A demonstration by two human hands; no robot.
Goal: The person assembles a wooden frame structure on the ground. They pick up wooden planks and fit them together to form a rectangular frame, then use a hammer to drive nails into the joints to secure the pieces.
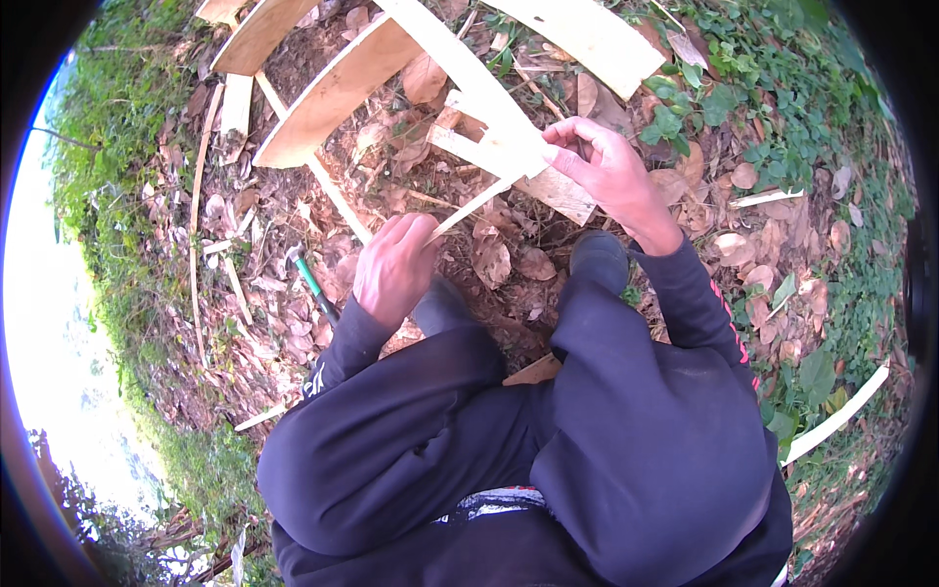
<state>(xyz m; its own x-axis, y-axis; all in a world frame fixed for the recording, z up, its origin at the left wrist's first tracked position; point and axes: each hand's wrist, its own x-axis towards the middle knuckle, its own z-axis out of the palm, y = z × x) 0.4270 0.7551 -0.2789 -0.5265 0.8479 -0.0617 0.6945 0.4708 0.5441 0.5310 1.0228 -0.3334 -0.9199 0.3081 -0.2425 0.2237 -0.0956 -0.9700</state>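
Note:
My left hand (396, 262) is closed around the near end of a thin wooden strip (469, 209), in front of my left knee. The strip slants up to the right and meets the tip of a long pale board (460, 64). At that tip my right hand (611, 178) has its thumb and fingers closed on the board's edge. Below the joint lies a short flat board (558, 191), partly covered. A second thin batten (337, 199) runs from the upper left down to my left hand, passing beneath a wide curved-looking board (342, 93).
A hammer with a green handle (313, 284) lies left of my left forearm. More boards (259, 34) are at the upper left, and a wide plank (587, 39) at the top. Dry leaves and wood slivers cover the ground. Green plants (724, 88) grow at the right. My boots (599, 259) are below my hands.

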